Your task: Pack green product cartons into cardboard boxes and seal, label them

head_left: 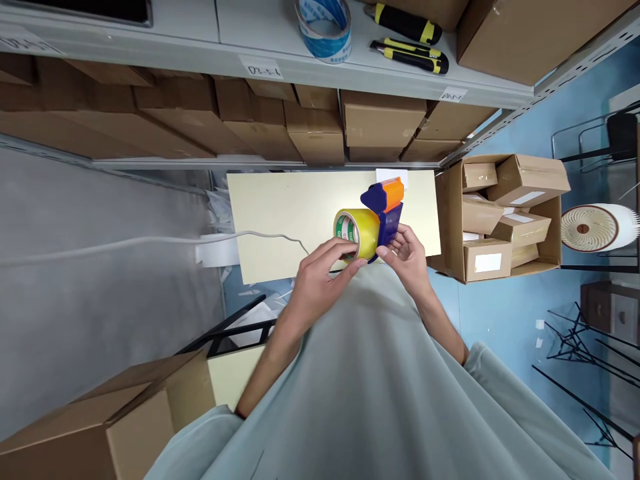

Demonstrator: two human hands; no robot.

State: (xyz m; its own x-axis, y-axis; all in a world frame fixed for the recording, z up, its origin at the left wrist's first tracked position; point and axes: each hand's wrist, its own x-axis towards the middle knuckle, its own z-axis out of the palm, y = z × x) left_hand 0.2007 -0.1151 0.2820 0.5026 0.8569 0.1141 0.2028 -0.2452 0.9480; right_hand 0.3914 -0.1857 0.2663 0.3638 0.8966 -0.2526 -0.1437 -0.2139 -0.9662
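A roll of yellow tape [367, 230] is held above the cream tabletop, its green-and-white core facing left. My left hand [327, 267] grips the roll from the left, fingers at the core's opening and thumb below. Against the roll's right side stands a blue and orange tape dispenser [389, 217]. My right hand [407, 259] holds that dispenser by its lower part, with the thumb in front and the other fingers behind. Whether the roll is seated on the dispenser I cannot tell.
The cream table [280, 207] bears a white cable [250, 233]. At its right is an open carton [450, 220] of small boxes. The shelf [280, 40] above holds blue tape [327, 47] and two cutters [413, 57]. A large open carton [140, 413] is at lower left.
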